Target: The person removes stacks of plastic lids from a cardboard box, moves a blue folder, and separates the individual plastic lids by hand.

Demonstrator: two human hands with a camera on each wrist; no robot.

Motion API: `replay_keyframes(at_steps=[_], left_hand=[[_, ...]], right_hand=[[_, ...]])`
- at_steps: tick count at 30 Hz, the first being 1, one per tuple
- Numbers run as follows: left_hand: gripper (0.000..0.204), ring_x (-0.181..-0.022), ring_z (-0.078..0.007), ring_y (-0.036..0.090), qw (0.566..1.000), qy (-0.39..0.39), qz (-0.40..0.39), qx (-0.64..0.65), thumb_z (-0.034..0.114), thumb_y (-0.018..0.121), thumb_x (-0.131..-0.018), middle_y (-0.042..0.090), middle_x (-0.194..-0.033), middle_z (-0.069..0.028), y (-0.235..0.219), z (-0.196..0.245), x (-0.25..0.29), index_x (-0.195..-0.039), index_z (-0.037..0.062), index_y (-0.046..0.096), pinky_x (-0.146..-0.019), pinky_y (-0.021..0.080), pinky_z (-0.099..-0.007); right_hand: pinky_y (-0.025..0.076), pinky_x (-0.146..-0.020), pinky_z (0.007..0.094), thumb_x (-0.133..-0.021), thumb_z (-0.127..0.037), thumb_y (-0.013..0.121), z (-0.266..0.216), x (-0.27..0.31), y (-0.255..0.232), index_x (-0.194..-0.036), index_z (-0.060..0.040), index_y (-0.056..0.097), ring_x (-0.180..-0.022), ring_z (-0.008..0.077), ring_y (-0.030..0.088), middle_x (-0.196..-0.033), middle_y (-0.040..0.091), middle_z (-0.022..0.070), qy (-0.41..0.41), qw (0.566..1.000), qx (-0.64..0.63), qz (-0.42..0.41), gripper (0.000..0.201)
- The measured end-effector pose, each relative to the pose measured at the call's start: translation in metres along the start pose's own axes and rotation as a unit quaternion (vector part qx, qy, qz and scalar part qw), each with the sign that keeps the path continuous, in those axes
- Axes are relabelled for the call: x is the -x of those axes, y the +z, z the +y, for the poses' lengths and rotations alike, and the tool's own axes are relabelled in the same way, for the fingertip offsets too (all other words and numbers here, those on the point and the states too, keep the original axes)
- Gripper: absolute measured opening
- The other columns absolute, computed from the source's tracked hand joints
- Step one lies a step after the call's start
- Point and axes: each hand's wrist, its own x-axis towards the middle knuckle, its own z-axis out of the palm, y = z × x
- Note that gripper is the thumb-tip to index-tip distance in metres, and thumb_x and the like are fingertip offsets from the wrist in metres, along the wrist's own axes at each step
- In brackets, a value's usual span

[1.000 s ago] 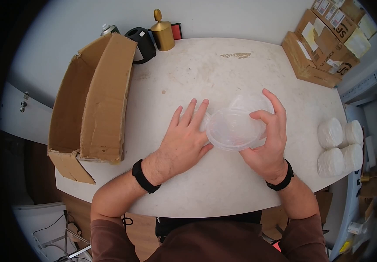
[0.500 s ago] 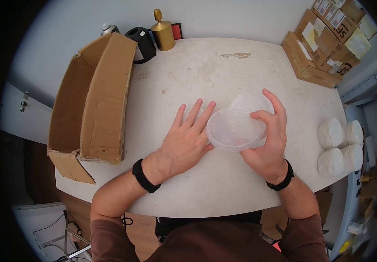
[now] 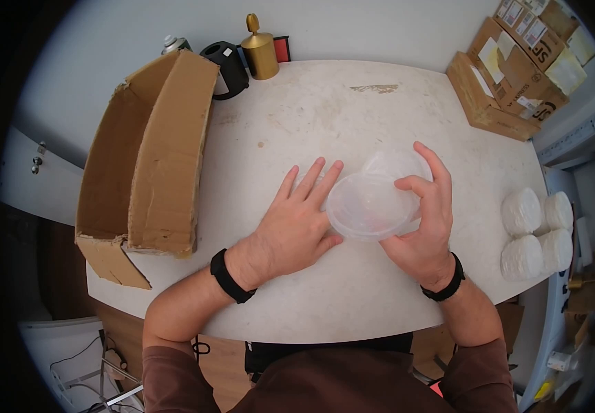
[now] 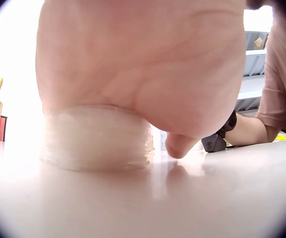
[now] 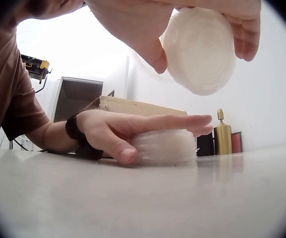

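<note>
Under the palm of my left hand [image 3: 294,230], a white round wrapped bundle [image 4: 95,139] stands on the table; the fingers lie spread and straight over it. The right wrist view shows the left hand [image 5: 118,131] flat on that bundle [image 5: 165,147]. My right hand [image 3: 425,224] holds a clear round plastic container [image 3: 370,206] above the table, tilted, with thumb and fingers around it. Another translucent round piece [image 3: 397,163] shows behind the container, against the fingers. In the right wrist view a whitish round bundle [image 5: 198,52] hangs between the right hand's thumb and fingers.
An open cardboard box [image 3: 166,165] stands at the left. Several white wrapped bundles [image 3: 520,211] sit at the right edge. Shipping boxes [image 3: 511,65] stand at the back right; a black container [image 3: 225,69] and a brass vessel [image 3: 262,56] stand at the back left.
My left hand has shifted slightly right and turned, its fingertips now farther right. The container in my right hand has tilted a little; the right hand has hardly moved.
</note>
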Motion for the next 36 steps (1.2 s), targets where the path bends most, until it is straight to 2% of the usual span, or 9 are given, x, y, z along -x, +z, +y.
replay_keyframes(at_steps=[4,8,11,13,16,19,23,29,36], left_hand=[[0.093,-0.162,-0.0483,0.027,0.998,-0.038,0.034,0.042,0.051,0.084,-0.085,0.028,-0.175,-0.0275,-0.005,0.004,0.0,-0.158,0.0031,0.052,-0.128,0.018,-0.0699],[0.096,-0.162,-0.0466,0.029,0.995,-0.005,0.061,0.082,0.05,0.087,-0.08,0.029,-0.175,-0.0276,-0.019,0.004,-0.001,-0.154,-0.0014,0.053,-0.129,0.016,-0.0688],[0.097,-0.154,-0.0486,0.041,0.988,0.033,0.098,0.119,0.046,0.091,-0.076,0.037,-0.168,-0.0312,-0.021,0.0,0.0,-0.151,-0.0016,0.05,-0.126,0.027,-0.0688],[0.095,-0.147,-0.0487,0.05,0.948,0.014,0.178,0.262,0.041,0.095,-0.075,0.04,-0.165,-0.0311,-0.008,-0.003,0.002,-0.147,0.0039,0.045,-0.123,0.036,-0.0655],[0.093,-0.14,-0.0473,0.056,0.895,0.077,0.295,0.324,0.04,0.097,-0.075,0.044,-0.16,-0.032,0.014,-0.012,-0.002,-0.142,0.0089,0.04,-0.118,0.044,-0.0607],[0.089,-0.139,-0.0466,0.057,0.889,0.116,0.323,0.302,0.047,0.095,-0.079,0.047,-0.157,-0.0335,0.012,-0.019,0.002,-0.139,0.0107,0.039,-0.114,0.048,-0.058],[0.086,-0.136,-0.0462,0.059,0.892,0.137,0.294,0.316,0.05,0.095,-0.078,0.05,-0.156,-0.0329,0.001,-0.02,0.004,-0.135,0.01,0.044,-0.112,0.049,-0.0555],[0.066,-0.131,-0.0495,0.061,0.939,0.124,0.202,0.248,0.05,0.096,-0.076,0.054,-0.156,-0.0327,-0.013,-0.007,0.0,-0.109,0.0067,0.059,-0.109,0.051,-0.0498],[0.055,-0.13,-0.0483,0.062,0.947,0.128,0.187,0.228,0.036,0.098,-0.076,0.054,-0.158,-0.0309,-0.016,-0.002,-0.004,-0.103,0.0063,0.059,-0.107,0.053,-0.0493]], right_hand=[[0.059,-0.099,0.0453,-0.069,-0.002,0.091,0.001,0.0,0.001,-0.121,-0.0048,0.062,-0.136,0.0495,0.059,-0.157,0.047,0.0339,-0.018,1.0,-0.022,-0.004,0.06],[0.059,-0.1,0.0463,-0.068,-0.003,0.091,0.002,0.001,0.001,-0.121,-0.0059,0.062,-0.135,0.0496,0.06,-0.157,0.047,0.0335,-0.029,0.999,-0.04,-0.023,0.061],[0.059,-0.101,0.0468,-0.066,-0.006,0.092,0.001,0.001,0.001,-0.12,-0.0069,0.062,-0.133,0.0495,0.061,-0.157,0.048,0.0341,-0.049,0.997,-0.041,-0.036,0.062],[0.059,-0.101,0.0468,-0.066,-0.007,0.093,0.001,0.001,0.002,-0.12,-0.0072,0.062,-0.133,0.0494,0.061,-0.156,0.049,0.0345,-0.064,0.996,-0.047,-0.032,0.062],[0.059,-0.102,0.0474,-0.066,-0.008,0.093,0.0,0.0,0.002,-0.119,-0.0068,0.062,-0.133,0.0494,0.062,-0.155,0.05,0.0352,-0.069,0.996,-0.036,-0.033,0.061],[0.06,-0.1,0.0473,-0.067,-0.009,0.094,0.001,0.001,0.002,-0.118,-0.0063,0.063,-0.132,0.0491,0.062,-0.154,0.05,0.0354,-0.067,0.996,-0.036,-0.035,0.06],[0.061,-0.098,0.0467,-0.068,-0.01,0.095,0.001,0.001,0.005,-0.118,-0.0063,0.063,-0.131,0.0487,0.063,-0.154,0.05,0.0355,-0.072,0.997,-0.031,-0.029,0.059],[0.062,-0.096,0.0456,-0.071,-0.013,0.095,0.001,0.001,0.007,-0.117,-0.0063,0.064,-0.129,0.0478,0.064,-0.153,0.051,0.0349,-0.078,0.996,-0.04,-0.017,0.056],[0.062,-0.097,0.0454,-0.069,-0.012,0.094,0.002,0.001,0.006,-0.119,-0.0063,0.065,-0.129,0.0474,0.064,-0.153,0.051,0.0344,-0.078,0.996,-0.03,-0.018,0.058]])
